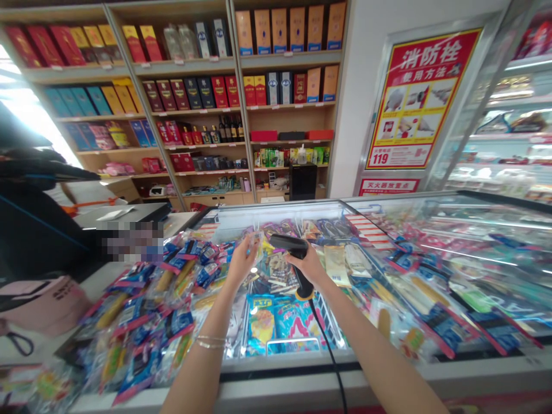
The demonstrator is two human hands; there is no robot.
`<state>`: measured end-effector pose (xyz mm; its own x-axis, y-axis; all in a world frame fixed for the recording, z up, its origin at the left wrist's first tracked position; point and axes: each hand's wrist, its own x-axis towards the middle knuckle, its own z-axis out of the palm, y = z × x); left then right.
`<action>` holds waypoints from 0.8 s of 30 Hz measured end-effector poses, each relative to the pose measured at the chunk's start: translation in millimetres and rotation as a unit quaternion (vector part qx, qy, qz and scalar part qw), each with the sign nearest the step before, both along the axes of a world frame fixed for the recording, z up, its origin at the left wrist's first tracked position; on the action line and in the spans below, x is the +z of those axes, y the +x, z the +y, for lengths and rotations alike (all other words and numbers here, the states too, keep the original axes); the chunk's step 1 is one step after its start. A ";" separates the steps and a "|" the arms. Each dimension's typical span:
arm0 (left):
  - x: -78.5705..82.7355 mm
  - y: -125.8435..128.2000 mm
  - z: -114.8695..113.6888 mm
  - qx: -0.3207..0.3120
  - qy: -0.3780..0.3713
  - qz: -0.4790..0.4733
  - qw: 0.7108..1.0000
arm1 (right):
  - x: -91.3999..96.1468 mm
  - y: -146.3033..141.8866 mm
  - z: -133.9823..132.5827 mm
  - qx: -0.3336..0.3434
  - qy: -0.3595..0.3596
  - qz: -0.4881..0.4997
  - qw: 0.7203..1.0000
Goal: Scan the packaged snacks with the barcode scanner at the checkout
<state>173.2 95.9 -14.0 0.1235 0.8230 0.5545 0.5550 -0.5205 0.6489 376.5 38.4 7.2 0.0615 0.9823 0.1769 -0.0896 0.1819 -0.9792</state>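
My right hand [309, 265] is wrapped round the grip of a black barcode scanner [290, 247], whose head points left; its black cable [328, 345] runs down towards me. My left hand [241, 259] is pinched on a small clear-wrapped packet [257, 238] held just in front of the scanner's head. Both hands hover over an open chest freezer [302, 359] full of wrapped ice creams [276, 322]. A thin bracelet [210, 342] circles my left forearm.
A heap of blue and pink wrapped ice lollies [146, 322] lies on the freezer's left lid. A sliding glass lid [452, 264] covers the right part. Shelves of boxed goods [215, 92] line the back wall. A red fire-hydrant poster [414, 98] hangs at right. A person in dark clothes [30, 224] stands left.
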 end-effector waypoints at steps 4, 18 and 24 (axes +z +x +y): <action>-2.2 -1.0 3.3 0.008 0.009 -0.011 1.000 | 0.6 0.8 0.0 -0.004 0.000 -0.007 1.000; 44.8 -17.5 -28.7 0.153 0.058 0.124 0.979 | 11.1 2.1 -1.9 -0.026 -0.017 0.065 0.997; 94.8 -103.6 -51.6 0.301 0.079 0.038 0.950 | 21.5 -18.3 -11.0 0.028 -0.022 0.108 0.994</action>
<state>69.5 44.3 80.7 -0.2982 0.6642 0.6855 0.8244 -0.1828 0.5357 358.2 27.4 28.6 0.0373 0.9919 0.1215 -0.3072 0.1271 -0.9431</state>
